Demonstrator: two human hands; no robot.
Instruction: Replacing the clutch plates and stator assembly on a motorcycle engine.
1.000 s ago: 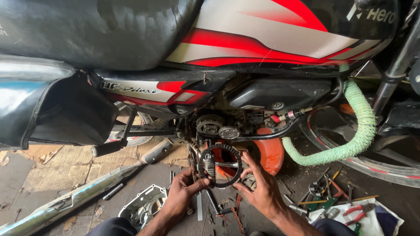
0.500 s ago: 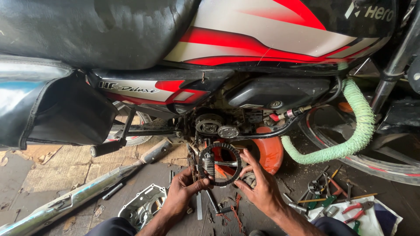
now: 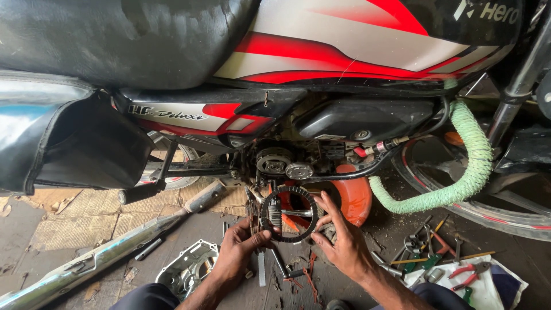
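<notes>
We are holding a dark toothed ring (image 3: 288, 213), a clutch plate by the look of it, just below the motorcycle's open engine side (image 3: 285, 165). Our left hand (image 3: 238, 248) is pinching its lower left edge; our right hand (image 3: 340, 241) is spreading half-open fingers against its right rim. With so light a grip it may be slipping among the loose parts on the floor (image 3: 86, 215). Grime and shadow are hiding the hub behind it.
</notes>
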